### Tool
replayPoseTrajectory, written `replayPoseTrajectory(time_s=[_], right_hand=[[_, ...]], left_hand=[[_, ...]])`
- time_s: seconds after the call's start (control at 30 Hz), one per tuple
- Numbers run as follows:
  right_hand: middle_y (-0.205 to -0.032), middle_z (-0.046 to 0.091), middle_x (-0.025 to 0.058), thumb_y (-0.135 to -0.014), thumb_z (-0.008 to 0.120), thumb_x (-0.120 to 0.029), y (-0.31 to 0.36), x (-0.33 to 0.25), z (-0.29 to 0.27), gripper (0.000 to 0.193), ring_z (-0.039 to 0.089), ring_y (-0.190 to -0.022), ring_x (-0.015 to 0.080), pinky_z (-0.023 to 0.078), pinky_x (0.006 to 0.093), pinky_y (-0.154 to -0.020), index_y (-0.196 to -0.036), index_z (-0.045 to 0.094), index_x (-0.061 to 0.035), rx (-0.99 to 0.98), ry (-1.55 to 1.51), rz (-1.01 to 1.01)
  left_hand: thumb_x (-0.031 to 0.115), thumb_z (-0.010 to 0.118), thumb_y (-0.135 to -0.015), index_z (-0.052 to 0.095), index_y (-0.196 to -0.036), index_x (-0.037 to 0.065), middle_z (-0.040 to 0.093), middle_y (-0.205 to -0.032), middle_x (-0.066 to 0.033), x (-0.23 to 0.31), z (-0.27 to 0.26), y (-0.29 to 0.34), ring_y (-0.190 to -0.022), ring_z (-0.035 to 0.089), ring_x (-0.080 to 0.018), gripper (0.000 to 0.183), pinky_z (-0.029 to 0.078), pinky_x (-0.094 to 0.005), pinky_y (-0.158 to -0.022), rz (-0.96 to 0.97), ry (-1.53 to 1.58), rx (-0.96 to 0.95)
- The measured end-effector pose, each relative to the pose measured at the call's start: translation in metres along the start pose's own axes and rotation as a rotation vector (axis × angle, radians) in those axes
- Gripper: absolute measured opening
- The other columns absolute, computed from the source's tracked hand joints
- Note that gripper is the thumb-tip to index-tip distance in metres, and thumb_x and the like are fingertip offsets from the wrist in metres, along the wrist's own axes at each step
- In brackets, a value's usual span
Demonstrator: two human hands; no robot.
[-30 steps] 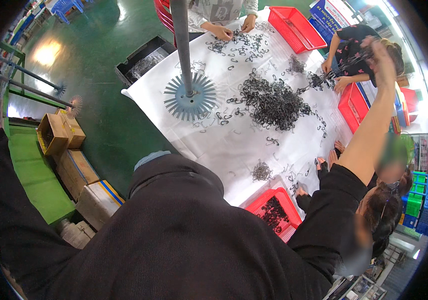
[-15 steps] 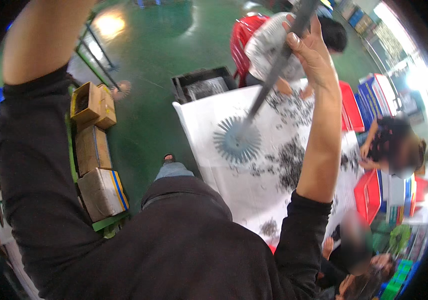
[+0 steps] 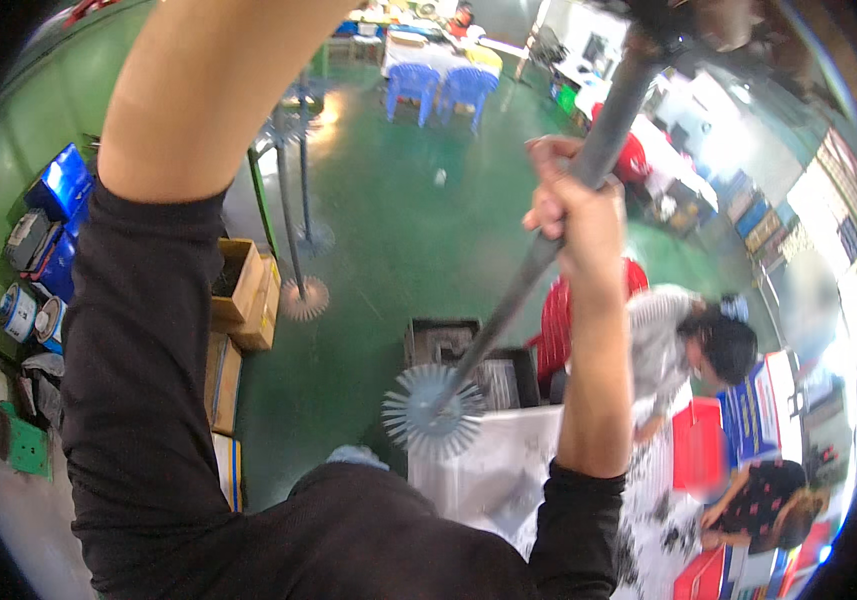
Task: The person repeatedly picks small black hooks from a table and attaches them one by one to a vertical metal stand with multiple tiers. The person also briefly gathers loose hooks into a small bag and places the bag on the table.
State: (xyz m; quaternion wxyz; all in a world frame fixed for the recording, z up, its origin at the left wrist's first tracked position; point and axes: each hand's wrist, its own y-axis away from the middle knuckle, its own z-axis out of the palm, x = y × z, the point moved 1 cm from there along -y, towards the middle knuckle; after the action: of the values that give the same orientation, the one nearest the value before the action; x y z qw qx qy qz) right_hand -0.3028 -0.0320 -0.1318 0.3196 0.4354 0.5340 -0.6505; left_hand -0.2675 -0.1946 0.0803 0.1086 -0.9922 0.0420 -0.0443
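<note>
My right hand [image 3: 588,215] is closed round a long grey pole [image 3: 508,300], which slants from upper right down to lower left. A pale blue-grey disc [image 3: 418,395] with slots cut all round its rim sits at the pole's lower end. That disc appears over the near left corner of a white-covered table [image 3: 438,490]; whether it touches the cover I cannot tell. The pole's upper end meets a dark, blurred shape [image 3: 668,35] at the top edge. My left arm [image 3: 208,110] is raised, its hand out of view.
Black crates [image 3: 438,335] stand at the table's end. A person [image 3: 658,330] leans over the table near a red chair [image 3: 558,320]; another person [image 3: 763,505] is farther right. Cardboard boxes [image 3: 248,295] line the left, beside another pole with a copper-coloured slotted disc [image 3: 304,298].
My view has swung up and left, bringing blue chairs in. The pole and disc have moved from over the table's middle to its corner, with my right hand still on the pole.
</note>
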Motion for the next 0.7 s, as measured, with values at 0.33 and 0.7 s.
replayPoseTrajectory(time_s=[0.33,0.7], right_hand=[[-0.058,0.054,0.0,-0.081,0.066,-0.01,-0.031,0.207,0.155,0.019,0.044,-0.041,0.0073,0.042,0.0248,-0.041,-0.096,0.062,0.0014,-0.209,-0.18,0.136],[-0.067,0.056,-0.0008,-0.083,0.069,-0.016,0.015,0.332,0.227,0.015,0.05,-0.051,0.0068,0.044,0.0237,-0.045,-0.089,0.064,-0.0033,-0.225,-0.101,0.263]], left_hand=[[0.04,0.061,-0.088,0.036,-0.139,0.003,0.049,-0.131,-0.0165,-0.195,0.065,0.164,-0.122,0.046,-0.0255,0.068,0.037,-0.0379,-0.103,-0.54,0.159,0.623],[0.036,0.06,-0.09,0.044,-0.123,0.0,0.055,-0.106,-0.0121,-0.279,0.152,0.223,-0.098,0.056,-0.0185,0.051,0.048,-0.0325,-0.077,-1.095,0.695,0.807]])
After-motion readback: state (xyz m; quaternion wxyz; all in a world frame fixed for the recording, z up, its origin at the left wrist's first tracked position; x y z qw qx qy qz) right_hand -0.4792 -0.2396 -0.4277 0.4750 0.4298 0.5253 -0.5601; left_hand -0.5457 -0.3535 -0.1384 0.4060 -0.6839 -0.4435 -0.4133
